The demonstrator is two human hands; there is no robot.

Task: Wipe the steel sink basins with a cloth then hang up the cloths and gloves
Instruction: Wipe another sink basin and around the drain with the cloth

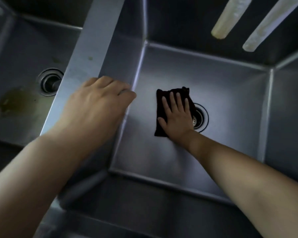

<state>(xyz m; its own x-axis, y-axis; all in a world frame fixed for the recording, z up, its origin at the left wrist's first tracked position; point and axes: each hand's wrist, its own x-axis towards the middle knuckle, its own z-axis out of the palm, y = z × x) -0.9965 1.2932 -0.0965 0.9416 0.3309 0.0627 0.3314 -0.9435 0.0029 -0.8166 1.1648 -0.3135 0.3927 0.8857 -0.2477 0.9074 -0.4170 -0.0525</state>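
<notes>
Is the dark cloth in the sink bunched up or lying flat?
Flat. The dark cloth lies spread on the basin floor under the right hand, whose fingers are straight.

We see a dark, near-black cloth [163,107] at frame centre on the grey steel basin [222,93]. At left, the other basin [24,54] carries a yellow-brown stain [14,100]. Two pale cream hoses [230,16] hang upper right.
</notes>
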